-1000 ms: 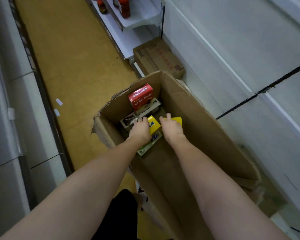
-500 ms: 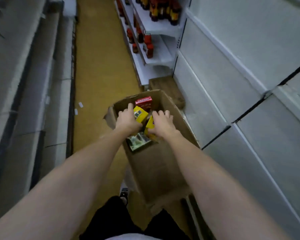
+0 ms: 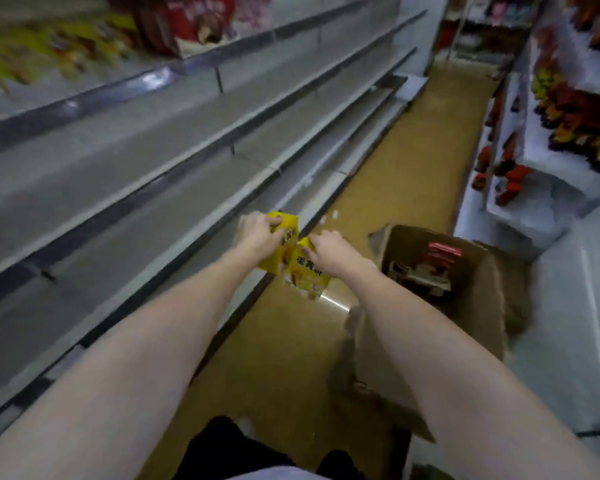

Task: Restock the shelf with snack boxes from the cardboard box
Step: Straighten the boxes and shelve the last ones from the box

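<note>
My left hand (image 3: 258,233) grips a yellow snack box (image 3: 284,244) by its top, and my right hand (image 3: 328,252) grips a second yellow snack box (image 3: 309,277) beside it. Both boxes hang in the air over the floor, just in front of the lowest grey shelf (image 3: 187,216) on my left. The open cardboard box (image 3: 478,292) stands on the floor to my right, with a red snack box (image 3: 442,252) and other packs inside.
Long grey shelves (image 3: 125,157) run along the left, mostly bare, with blurred yellow and red packs (image 3: 187,19) on the top level. White shelves (image 3: 548,161) with bottles line the right. A yellow floor aisle (image 3: 413,161) runs ahead.
Both hands lifted the two yellow boxes out of the cardboard box and swung them left toward the grey shelves. My view turned from the box to the aisle.
</note>
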The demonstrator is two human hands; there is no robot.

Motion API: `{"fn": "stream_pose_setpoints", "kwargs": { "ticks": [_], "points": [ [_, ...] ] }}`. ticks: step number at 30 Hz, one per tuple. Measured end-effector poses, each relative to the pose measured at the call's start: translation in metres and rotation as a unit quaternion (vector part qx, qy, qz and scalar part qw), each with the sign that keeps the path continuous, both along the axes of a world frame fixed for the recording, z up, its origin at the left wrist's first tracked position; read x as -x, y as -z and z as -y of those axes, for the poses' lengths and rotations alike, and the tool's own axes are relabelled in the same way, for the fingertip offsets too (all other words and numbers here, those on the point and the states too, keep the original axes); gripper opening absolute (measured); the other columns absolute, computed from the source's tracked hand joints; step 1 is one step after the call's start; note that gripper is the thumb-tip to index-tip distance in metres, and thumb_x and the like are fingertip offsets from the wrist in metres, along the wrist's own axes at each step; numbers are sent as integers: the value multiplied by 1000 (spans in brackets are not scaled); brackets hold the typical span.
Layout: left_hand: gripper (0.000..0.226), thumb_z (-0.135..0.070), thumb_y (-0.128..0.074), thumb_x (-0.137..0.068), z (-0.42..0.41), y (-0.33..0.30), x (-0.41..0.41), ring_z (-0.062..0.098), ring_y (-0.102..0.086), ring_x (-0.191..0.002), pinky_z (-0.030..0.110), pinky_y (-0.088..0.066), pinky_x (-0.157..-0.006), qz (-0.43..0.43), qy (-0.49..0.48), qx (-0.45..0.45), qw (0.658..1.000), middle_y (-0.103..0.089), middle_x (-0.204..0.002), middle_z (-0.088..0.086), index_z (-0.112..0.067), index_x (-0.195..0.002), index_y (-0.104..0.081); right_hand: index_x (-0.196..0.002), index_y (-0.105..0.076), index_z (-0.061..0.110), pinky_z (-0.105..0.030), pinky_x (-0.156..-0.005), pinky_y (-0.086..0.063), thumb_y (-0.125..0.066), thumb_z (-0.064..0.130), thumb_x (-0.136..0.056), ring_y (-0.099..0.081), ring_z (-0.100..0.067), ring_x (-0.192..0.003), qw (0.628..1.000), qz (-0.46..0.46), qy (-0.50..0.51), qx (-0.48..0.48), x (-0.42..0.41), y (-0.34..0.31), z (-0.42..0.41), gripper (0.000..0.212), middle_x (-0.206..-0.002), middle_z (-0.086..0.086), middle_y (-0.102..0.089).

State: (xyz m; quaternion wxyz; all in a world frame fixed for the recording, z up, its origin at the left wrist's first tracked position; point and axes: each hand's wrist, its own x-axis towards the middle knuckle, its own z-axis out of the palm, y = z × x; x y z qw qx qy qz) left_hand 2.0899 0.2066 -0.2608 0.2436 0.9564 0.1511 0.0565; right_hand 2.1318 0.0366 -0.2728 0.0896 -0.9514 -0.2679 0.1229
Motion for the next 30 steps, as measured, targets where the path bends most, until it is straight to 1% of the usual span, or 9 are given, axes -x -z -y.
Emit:
{"fn": "stream_pose_setpoints", "kwargs": {
  "ticks": [2, 5, 10, 16, 19, 21, 23, 27, 30],
  "points": [
    [28, -36, -56, -95, -35, -12, 34, 35, -61, -112, 38, -49, -95, 0, -28, -17, 999, -68, -120, 12, -31, -117, -72, -115, -58, 8, -47, -91, -47, -33, 39, -106, -53, -40, -111, 998, 10, -52, -19, 22, -17, -40, 41, -119, -21, -62],
    [28, -24, -52, -99, -82, -28, 86, 37, -60, -113, 42, -39, -104, 9, -47, -51, 998, -70, -118, 13, -25, -117, -73, -118, -61, 13, -42, -86, -46, -38, 26, -106, -57, -39, -110, 991, 26, -125, -29, 58, -44, -93, 30, -113, -20, -65],
    [33, -31, -43, -103, -155, -56, 183, 32, -60, -111, 40, -34, -100, 20, -145, -110, 983, -70, -115, 12, -18, -115, -72, -114, -64, 15, -43, -85, -50, -38, 29, -105, -60, -39, -105, 976, 61, -199, -62, 124, -80, -171, 31, -108, -22, -67],
    [35, -31, -40, -105, -216, -84, 341, 35, -59, -109, 38, -38, -96, 32, -229, -126, 965, -68, -120, 13, -18, -120, -69, -119, -66, 17, -41, -83, -48, -42, 33, -104, -62, -39, -104, 950, 65, -272, -137, 248, -109, -254, 33, -112, -22, -66],
    [37, -36, -38, -104, -242, -96, 421, 36, -59, -108, 40, -43, -97, 43, -266, -124, 955, -69, -119, 13, -20, -114, -70, -118, -67, 21, -40, -86, -45, -43, 35, -103, -60, -38, -108, 939, 47, -303, -156, 318, -116, -289, 32, -113, -19, -66],
    [37, -33, -38, -104, -252, -102, 473, 34, -58, -112, 41, -37, -102, 47, -278, -111, 953, -69, -120, 12, -16, -113, -69, -119, -68, 23, -41, -89, -46, -42, 44, -103, -60, -38, -107, 935, 36, -319, -154, 364, -121, -307, 37, -112, -19, -66],
    [36, -27, -39, -105, -257, -111, 519, 32, -57, -117, 39, -31, -106, 54, -282, -109, 952, -67, -123, 13, -11, -116, -69, -115, -70, 21, -39, -83, -50, -44, 51, -101, -63, -37, -102, 926, 35, -339, -161, 404, -126, -321, 42, -106, -17, -69],
    [50, -39, -33, -98, -263, -125, 594, 36, -64, -103, 45, -44, -96, 84, -316, -116, 938, -71, -110, 17, -9, -109, -71, -120, -65, 15, -39, -87, -50, -58, 60, -90, -60, -35, -106, 913, 3, -366, -180, 467, -133, -344, 54, -110, -16, -69],
    [39, -33, -43, -100, -267, -136, 631, 34, -66, -103, 40, -48, -92, 107, -328, -111, 932, -72, -111, 15, -8, -110, -72, -129, -58, 17, -41, -93, -50, -70, 68, -74, -58, -32, -113, 910, -18, -369, -191, 496, -142, -359, 76, -119, -13, -64]
  ]
}}
